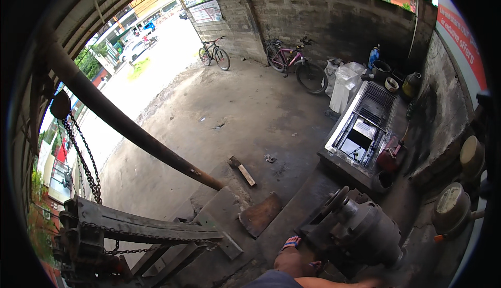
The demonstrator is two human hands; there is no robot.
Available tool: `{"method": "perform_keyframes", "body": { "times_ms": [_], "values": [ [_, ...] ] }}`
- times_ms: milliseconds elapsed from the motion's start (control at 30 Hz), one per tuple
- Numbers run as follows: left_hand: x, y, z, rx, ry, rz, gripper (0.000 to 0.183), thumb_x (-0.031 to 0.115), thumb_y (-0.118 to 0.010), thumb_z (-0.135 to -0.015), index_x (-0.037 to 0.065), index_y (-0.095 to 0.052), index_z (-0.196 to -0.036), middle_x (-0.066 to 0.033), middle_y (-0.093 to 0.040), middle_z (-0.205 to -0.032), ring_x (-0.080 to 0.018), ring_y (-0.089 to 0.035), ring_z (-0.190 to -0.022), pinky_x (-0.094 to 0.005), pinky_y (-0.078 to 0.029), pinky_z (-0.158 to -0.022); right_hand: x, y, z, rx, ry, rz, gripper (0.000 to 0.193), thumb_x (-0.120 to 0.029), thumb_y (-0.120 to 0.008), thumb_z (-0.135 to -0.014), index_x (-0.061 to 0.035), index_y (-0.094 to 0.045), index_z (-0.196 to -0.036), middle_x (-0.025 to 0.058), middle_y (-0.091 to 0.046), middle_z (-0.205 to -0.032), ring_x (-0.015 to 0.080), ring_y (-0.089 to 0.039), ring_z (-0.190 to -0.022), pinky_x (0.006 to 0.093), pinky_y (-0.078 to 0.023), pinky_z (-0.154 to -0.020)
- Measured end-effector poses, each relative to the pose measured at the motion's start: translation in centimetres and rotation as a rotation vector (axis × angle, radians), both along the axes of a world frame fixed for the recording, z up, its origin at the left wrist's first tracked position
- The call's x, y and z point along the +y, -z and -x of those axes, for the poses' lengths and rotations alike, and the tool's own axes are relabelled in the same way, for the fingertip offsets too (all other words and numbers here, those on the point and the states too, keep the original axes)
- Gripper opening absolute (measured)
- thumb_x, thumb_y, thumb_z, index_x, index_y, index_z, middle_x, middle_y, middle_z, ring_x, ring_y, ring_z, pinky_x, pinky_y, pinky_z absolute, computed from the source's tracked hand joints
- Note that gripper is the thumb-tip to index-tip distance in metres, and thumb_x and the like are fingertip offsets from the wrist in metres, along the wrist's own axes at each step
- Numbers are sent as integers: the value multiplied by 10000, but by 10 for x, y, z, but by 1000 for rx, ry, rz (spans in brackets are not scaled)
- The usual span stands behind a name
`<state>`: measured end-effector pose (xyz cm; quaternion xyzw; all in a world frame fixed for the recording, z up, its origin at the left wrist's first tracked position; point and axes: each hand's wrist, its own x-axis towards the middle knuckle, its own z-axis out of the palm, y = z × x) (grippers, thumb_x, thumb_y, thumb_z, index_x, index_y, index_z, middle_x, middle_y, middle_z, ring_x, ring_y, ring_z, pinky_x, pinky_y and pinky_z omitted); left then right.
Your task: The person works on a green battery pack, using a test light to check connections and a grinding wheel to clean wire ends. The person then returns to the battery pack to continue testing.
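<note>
Along the lower edge, right of centre, a bare forearm stretches toward the right, and it appears to be mine. My right hand (373, 283) is at its far end, blurred and cut by the picture's edge, so its fingers cannot be made out. It is nearest to a large dark metal machine housing (368, 230) with a round body and a shaft end, on the floor just beyond it. Whether the hand touches the housing cannot be told. My left hand is out of the picture. A foot in a striped sandal (292, 242) rests beside the housing.
A rusty slanting pole (135, 123) and a chain hoist frame (148, 225) stand at the left. A curved metal plate (261, 215) and wood block (242, 172) lie on the floor. At right are a grated metal basin (336, 126) and red container (387, 158). Two bicycles (293, 58) stand behind.
</note>
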<state>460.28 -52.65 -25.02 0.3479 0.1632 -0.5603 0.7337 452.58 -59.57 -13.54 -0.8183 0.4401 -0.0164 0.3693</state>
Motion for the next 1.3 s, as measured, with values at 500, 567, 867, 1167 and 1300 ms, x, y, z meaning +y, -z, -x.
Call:
{"method": "perform_keyframes", "body": {
  "times_ms": [500, 567, 867, 1167, 1300],
  "values": [
    [-3, -4, 20, 5, 10, 40, 361, 315, -693, -918, 57, -682, -1171, -25, -694, -996, -89, -589, -791, -265, -456, -673, 15, -26, -11, 90, 102, -83, 478, -392, -618, -973, 1, -679, -1238, 179, -713, -1180, 342, -636, -1037, 435, -469, -956],
    [-3, -2, 23, 1, 0, 43, 361, 313, -693, -918, 57, -681, -1172, -25, -694, -998, -89, -589, -793, -264, -456, -674, 13, -20, -8, 35, 112, -106, 473, -387, -613, -977, 2, -680, -1236, 167, -725, -1150, 331, -640, -1010, 447, -469, -954],
    [15, -22, 38, 48, -9, -3, 304, 271, -665, -902, 48, -715, -1103, -25, -684, -993, -149, -600, -880, -312, -463, -796, 21, -27, -10, -74, 183, -197, 378, -295, -664, -946, 40, -695, -1120, 171, -730, -1027, 308, -648, -861, 424, -518, -805],
    [15, -19, 35, -17, 10, -38, 352, 333, -713, -890, 74, -726, -1128, 4, -666, -935, -104, -572, -798, -284, -459, -722, 9, -6, -2, -78, 135, -103, 361, -279, -684, -932, 36, -710, -1106, 174, -734, -1020, 290, -669, -894, 409, -534, -789],
    [13, -17, 39, -10, 14, 4, 334, 313, -701, -894, 68, -724, -1121, -11, -674, -965, -122, -598, -843, -295, -468, -748, 5, 2, 2, -50, 125, -56, 375, -306, -669, -943, 15, -715, -1132, 191, -737, -1070, 340, -668, -965, 423, -509, -883]
  ]
}}
